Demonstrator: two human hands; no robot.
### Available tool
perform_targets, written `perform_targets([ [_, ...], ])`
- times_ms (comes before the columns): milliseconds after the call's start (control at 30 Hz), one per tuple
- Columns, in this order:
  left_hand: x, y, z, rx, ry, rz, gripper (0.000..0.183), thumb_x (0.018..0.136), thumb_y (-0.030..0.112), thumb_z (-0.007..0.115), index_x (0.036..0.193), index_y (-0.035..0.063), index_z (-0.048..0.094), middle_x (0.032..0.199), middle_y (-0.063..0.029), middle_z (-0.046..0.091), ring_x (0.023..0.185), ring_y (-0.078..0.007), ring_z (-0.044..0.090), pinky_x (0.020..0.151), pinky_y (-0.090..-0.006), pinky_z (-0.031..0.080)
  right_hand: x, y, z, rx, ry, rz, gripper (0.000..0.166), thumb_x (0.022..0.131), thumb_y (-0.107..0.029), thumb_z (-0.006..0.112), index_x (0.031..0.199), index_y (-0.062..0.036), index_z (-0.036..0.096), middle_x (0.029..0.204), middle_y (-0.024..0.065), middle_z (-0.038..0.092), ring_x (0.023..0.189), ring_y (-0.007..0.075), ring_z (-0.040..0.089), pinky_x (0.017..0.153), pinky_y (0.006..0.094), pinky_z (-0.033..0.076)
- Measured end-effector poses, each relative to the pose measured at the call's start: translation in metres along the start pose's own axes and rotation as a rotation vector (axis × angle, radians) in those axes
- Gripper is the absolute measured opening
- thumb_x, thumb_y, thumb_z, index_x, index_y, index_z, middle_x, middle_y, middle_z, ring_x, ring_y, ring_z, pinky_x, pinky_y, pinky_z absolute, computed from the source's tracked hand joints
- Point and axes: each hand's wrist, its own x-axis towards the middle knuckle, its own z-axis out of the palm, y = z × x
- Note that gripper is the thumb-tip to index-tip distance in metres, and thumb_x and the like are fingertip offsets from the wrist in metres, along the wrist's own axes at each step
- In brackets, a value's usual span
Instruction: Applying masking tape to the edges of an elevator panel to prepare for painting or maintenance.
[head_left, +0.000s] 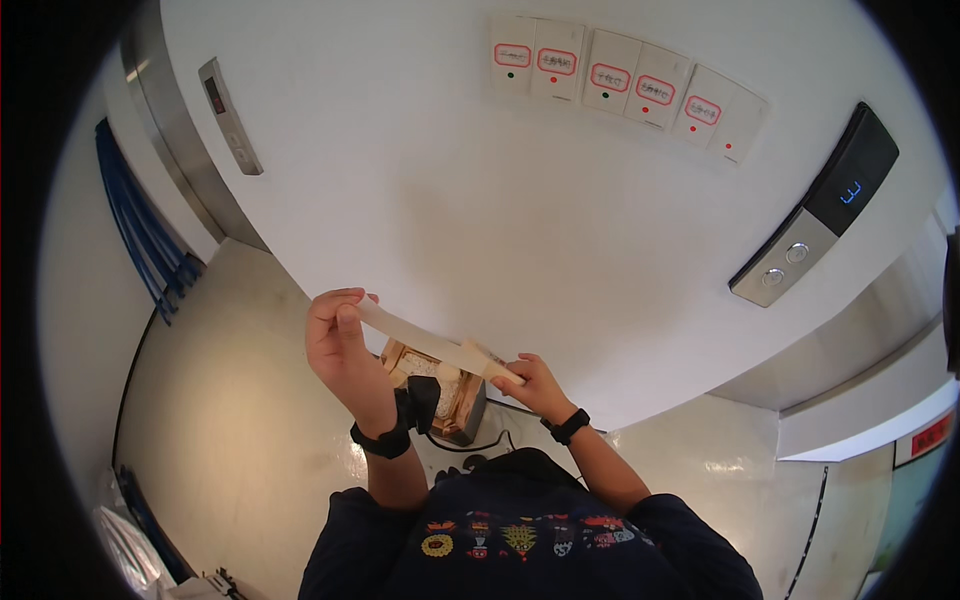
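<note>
A strip of pale tape (424, 337), likely masking tape, is stretched between my hands in front of the white wall. My left hand (337, 330) pinches its upper left end between thumb and fingers. At the other end my right hand (536, 386) grips the tape roll (491, 360), seen nearly edge-on and partly covered by the fingers. Below the strip, a square bin (469, 420) with pale granules in its top stands on the floor by the wall. My left wrist and the black device on it hide part of this bin.
Labelled light switches (589, 79) line the upper wall (525, 225). A lift call panel (814, 206) is on the right, a smaller panel (231, 116) on the left. Blue tubes (146, 217) lean at the far left. A black cable (480, 448) curves beside the bin.
</note>
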Motion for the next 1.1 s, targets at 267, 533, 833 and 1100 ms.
perform_targets([
  [267, 0.011, -0.007, -0.01, -0.043, 0.038, 0.03, 0.017, 0.092, 0.013, 0.045, 0.088, -0.0017, 0.052, 0.09, -0.0084, 0.056, 0.082, -0.015, 0.053, 0.078, -0.0272, 0.042, -0.013, 0.019, 0.008, -0.014, 0.067, 0.083, 0.038, 0.079, -0.04, 0.061, 0.067, -0.0041, 0.059, 0.055, 0.0093, 0.05, 0.061, 0.0275, 0.048, 0.093, 0.0418, 0.034],
  [533, 0.021, -0.009, -0.018, -0.066, 0.043, 0.046, 0.02, 0.091, 0.017, 0.049, 0.09, -0.0019, 0.054, 0.089, -0.0072, 0.057, 0.079, -0.0136, 0.055, 0.077, -0.0275, 0.044, -0.015, 0.037, 0.004, -0.102, 0.046, 0.117, 0.041, 0.077, -0.042, 0.061, 0.059, -0.0052, 0.058, 0.047, 0.0103, 0.047, 0.05, 0.0307, 0.045, 0.078, 0.0387, 0.04],
  [833, 0.025, -0.009, -0.028, -0.039, 0.077, 0.046, 0.017, 0.091, 0.015, 0.048, 0.091, -0.0009, 0.054, 0.09, -0.0062, 0.057, 0.08, -0.0147, 0.056, 0.076, -0.0266, 0.044, -0.023, 0.03, 0.006, -0.051, 0.013, 0.363, 0.042, 0.078, -0.04, 0.061, 0.064, -0.0005, 0.062, 0.05, 0.0112, 0.054, 0.049, 0.0239, 0.054, 0.055, 0.0311, 0.043],
  [1100, 0.034, -0.055, -0.093, 0.022, 0.223, -0.14, 0.017, 0.09, 0.017, 0.05, 0.092, 0.0011, 0.055, 0.088, -0.0034, 0.057, 0.084, -0.0112, 0.054, 0.077, -0.0267, 0.045, -0.03, 0.018, -0.017, 0.356, -0.027, 0.397, 0.026, 0.079, -0.026, 0.064, 0.083, -0.0004, 0.061, 0.067, 0.0017, 0.057, 0.062, 0.0061, 0.049, 0.058, 0.0234, 0.041],
])
